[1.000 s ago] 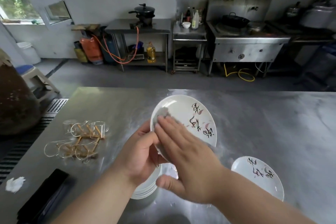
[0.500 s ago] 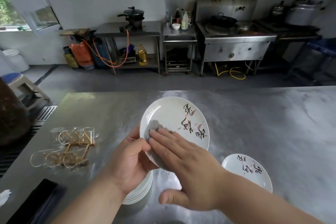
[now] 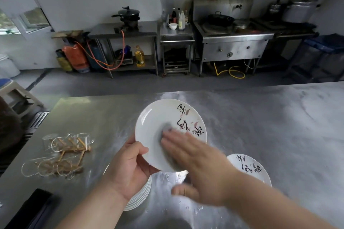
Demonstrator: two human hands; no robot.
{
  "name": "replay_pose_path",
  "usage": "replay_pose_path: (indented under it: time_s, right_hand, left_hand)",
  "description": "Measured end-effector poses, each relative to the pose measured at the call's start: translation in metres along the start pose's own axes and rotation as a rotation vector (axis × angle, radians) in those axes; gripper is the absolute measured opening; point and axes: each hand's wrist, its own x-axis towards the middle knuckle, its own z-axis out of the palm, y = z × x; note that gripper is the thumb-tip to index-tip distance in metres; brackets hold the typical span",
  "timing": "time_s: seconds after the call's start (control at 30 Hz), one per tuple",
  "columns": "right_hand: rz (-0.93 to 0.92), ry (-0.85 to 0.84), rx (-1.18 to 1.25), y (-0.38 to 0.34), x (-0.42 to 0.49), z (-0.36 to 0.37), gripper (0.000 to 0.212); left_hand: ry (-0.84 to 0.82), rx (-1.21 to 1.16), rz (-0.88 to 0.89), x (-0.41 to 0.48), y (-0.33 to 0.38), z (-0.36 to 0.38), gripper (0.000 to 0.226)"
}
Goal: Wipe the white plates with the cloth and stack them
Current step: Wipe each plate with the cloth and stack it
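Right hand (image 3: 195,163), fingers flat, presses the cloth (image 3: 167,128) onto the plate (image 3: 158,117) the left hand (image 3: 130,165) grips: mid-wipe. A stack (image 3: 141,197) and a lone plate (image 3: 249,170) wait; which are done, unclear.

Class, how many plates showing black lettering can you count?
2: a raised plate gripped by the left hand, and a flat plate on the table at right. The stack may hide more.
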Motion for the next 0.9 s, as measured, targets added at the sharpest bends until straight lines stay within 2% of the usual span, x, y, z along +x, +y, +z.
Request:
replay_pose_path:
  time_s: [0.07,0.13,0.27,0.33,0.43,0.5,0.57,0.67,0.77,0.9]
  right_hand:
    - [0.151,-0.027,-0.088,0.017,0.010,-0.017,0.110]
    - [0.214,-0.030,-0.137,0.021,0.017,-0.022,0.110]
    - [-0.030,0.039,-0.017,-0.011,0.003,0.008,0.108]
    - [-0.080,0.029,-0.038,-0.013,-0.004,0.018,0.108]
    - [0.106,-0.005,-0.145,0.016,0.004,-0.004,0.108]
    - [0.232,-0.037,-0.212,0.033,0.009,-0.021,0.107]
    - [0.247,-0.009,-0.203,0.032,0.009,-0.021,0.108]
    - [0.139,0.080,-0.036,0.003,-0.005,0.008,0.108]
    - [0.096,0.054,0.026,-0.004,-0.019,0.027,0.106]
    - [0.274,-0.012,-0.073,0.033,-0.006,-0.002,0.109]
  left_hand:
    - [0.016,0.006,0.009,0.000,-0.002,0.001,0.052]
    - [0.012,0.010,0.019,0.003,0.000,0.004,0.055]
    - [-0.006,-0.005,0.015,0.009,0.007,0.005,0.061]
    - [-0.010,-0.023,-0.006,0.009,0.004,0.002,0.061]
    - [0.022,-0.024,0.016,0.008,0.001,-0.002,0.056]
    - [0.007,-0.010,0.040,0.008,0.003,0.001,0.062]
    - [0.005,-0.019,0.061,0.010,0.005,0.006,0.062]
    - [0.042,-0.045,0.088,0.014,0.004,0.008,0.054]
    - [0.062,-0.046,0.065,0.015,-0.001,0.004,0.053]
    - [0.056,-0.025,0.063,0.014,-0.005,0.004,0.054]
